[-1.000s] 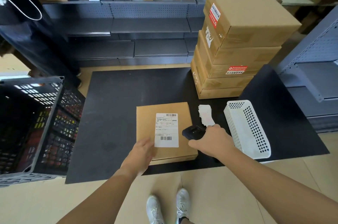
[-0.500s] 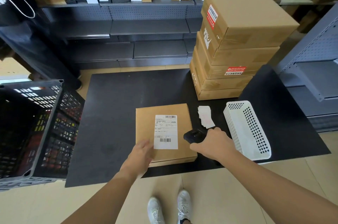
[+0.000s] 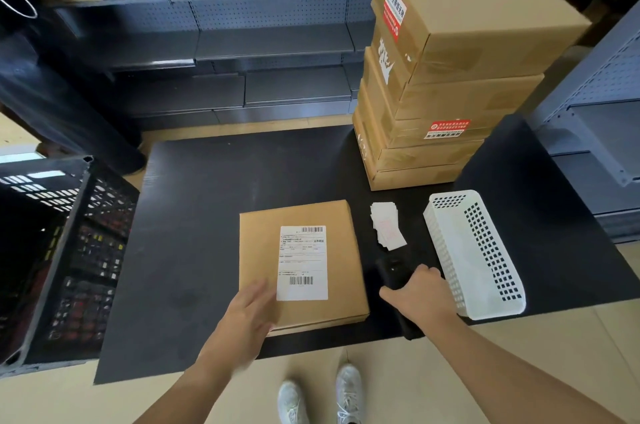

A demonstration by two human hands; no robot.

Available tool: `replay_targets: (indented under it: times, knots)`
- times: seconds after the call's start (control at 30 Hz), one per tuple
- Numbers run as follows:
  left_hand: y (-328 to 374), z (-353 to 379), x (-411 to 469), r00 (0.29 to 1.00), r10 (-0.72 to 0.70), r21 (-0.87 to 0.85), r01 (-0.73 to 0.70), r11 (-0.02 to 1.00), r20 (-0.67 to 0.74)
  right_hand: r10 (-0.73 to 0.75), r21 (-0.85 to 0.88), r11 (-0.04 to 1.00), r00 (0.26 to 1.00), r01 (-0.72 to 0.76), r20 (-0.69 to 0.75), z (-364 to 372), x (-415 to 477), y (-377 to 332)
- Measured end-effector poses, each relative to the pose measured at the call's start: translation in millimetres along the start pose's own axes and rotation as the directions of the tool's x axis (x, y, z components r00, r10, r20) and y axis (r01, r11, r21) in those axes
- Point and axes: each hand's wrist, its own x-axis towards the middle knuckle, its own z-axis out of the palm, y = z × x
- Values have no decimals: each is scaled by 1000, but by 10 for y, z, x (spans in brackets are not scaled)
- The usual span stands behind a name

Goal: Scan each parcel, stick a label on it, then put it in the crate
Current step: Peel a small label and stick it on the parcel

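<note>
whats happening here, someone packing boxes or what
A person is working through parcels at a black table. The left hand rests flat on a flat brown parcel that carries a white shipping label. The right hand grips a black scanner just right of the parcel. A small pile of labels and a white basket lie nearby, more boxes are stacked behind, and a dark crate waits on the left.

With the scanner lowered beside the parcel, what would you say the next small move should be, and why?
Probably let go of the scanner and take a label from the small pile of labels just beyond it. The right hand has the scanner down at the table, the left hand rests flat on the parcel, and the labels lie close by.
</note>
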Motion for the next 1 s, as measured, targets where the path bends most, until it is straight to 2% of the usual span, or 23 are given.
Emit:
replay_targets:
  times: [0.33,0.5,0.57,0.63,0.77,0.9,1.0]
  knots:
    - [-92,58,-28,1000,24,27,-24,999,-16,7,-36,999,1000,-7,13,438,386,15]
    - [147,-38,180,993,23,127,-9,992,-114,-1,-130,992,1000,0,-14,388,384,24]
    - [474,-112,462,991,43,110,-30,994,-126,8,-53,999,999,-11,-49,343,411,50]
    - [871,-140,849,984,126,127,-111,986,-122,6,122,992,997,3,-71,292,509,87]
    - [1632,27,1714,964,265,190,-255,948,-32,56,441,897,996,-23,-64,190,782,122]
    - [2044,338,2373,965,211,324,-252,912,158,121,545,836,990,-64,-69,174,1004,126]
    - [2110,497,2649,967,124,392,-205,897,222,146,572,816,987,-86,-61,264,1149,146]
